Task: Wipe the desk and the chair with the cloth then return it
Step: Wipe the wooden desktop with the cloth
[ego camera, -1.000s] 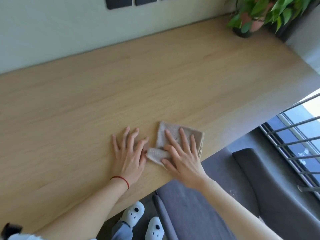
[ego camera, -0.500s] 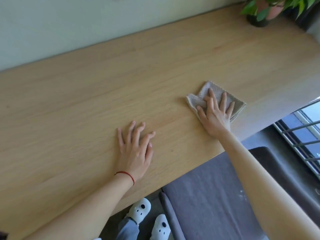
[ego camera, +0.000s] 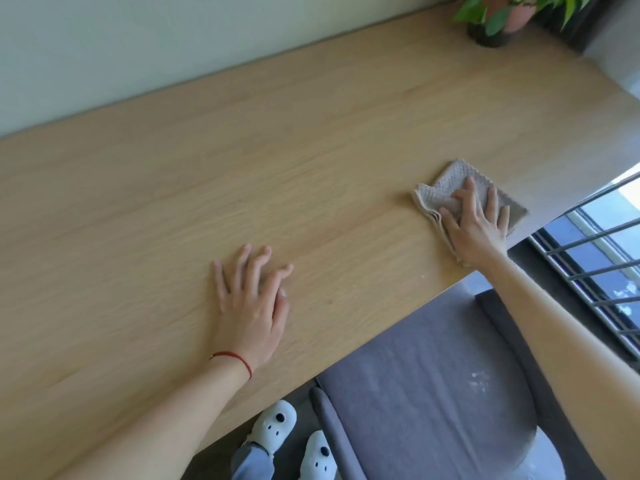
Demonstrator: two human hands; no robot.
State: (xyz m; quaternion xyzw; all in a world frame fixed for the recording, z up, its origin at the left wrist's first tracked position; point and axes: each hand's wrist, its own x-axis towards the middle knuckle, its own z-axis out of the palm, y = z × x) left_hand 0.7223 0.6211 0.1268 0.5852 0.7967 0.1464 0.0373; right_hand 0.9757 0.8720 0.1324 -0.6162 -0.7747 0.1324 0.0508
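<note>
A folded beige cloth (ego camera: 443,190) lies on the light wooden desk (ego camera: 242,161), close to the desk's front edge on the right. My right hand (ego camera: 476,225) presses flat on the cloth, fingers spread over it. My left hand (ego camera: 252,299) rests palm down on the bare desk near the middle, fingers apart, holding nothing; a red string circles its wrist. Below the desk's front edge stands a grey padded chair (ego camera: 433,386), with pale specks on its seat.
A potted green plant (ego camera: 498,15) stands at the desk's far right corner against the pale wall (ego camera: 138,39). A metal window railing (ego camera: 595,265) runs along the right. My feet in white clogs (ego camera: 273,424) are on the floor under the desk edge.
My right hand has slid the cloth along the desk to the right, away from my left hand, toward the front right edge. My left hand has stayed flat in place.
</note>
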